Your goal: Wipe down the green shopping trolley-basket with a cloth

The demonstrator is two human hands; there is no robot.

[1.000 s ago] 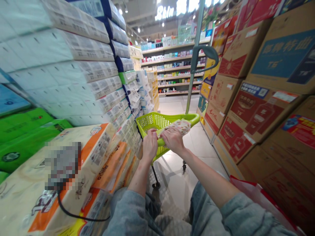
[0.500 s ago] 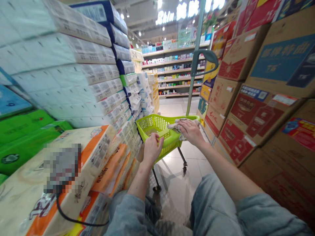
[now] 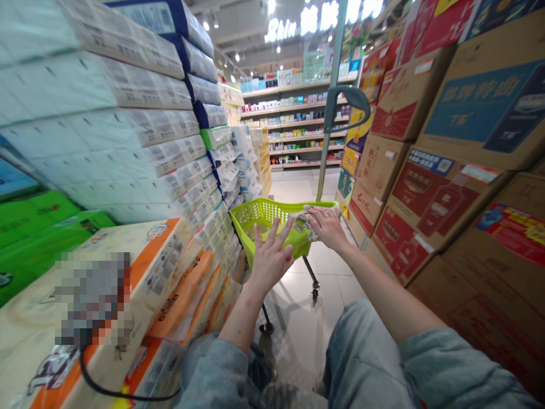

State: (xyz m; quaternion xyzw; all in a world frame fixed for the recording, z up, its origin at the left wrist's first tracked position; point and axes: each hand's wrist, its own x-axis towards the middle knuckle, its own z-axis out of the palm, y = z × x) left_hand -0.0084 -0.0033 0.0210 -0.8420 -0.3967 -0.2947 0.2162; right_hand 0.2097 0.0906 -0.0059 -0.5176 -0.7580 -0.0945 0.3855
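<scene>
A lime-green plastic basket [image 3: 244, 227] on dark legs with casters stands before me, with a tall grey pole and handle [image 3: 347, 108] rising at its far side. My right hand [image 3: 328, 228] holds a crumpled whitish patterned cloth [image 3: 301, 217] against the basket's right rim, its fingers laid over the fabric. My left hand [image 3: 271, 258] is open above the near side of the basket, fingers spread and nothing in them. It hides part of the near rim; whether it touches the rim I cannot tell.
Stacked tissue packs [image 3: 140, 125] rise on the left. A blurred-out device [image 3: 96, 295] with a black cable [image 3: 110, 392] lies on nearer packs [image 3: 166, 238]. Cardboard cartons [image 3: 434, 199] wall the right side. Tiled floor [image 3: 293, 187] leads to stocked shelves [image 3: 298, 122].
My left hand has lifted off the basket's near rim bar and spread its fingers. My right hand stays on the cloth at the right rim. The view has shifted slightly.
</scene>
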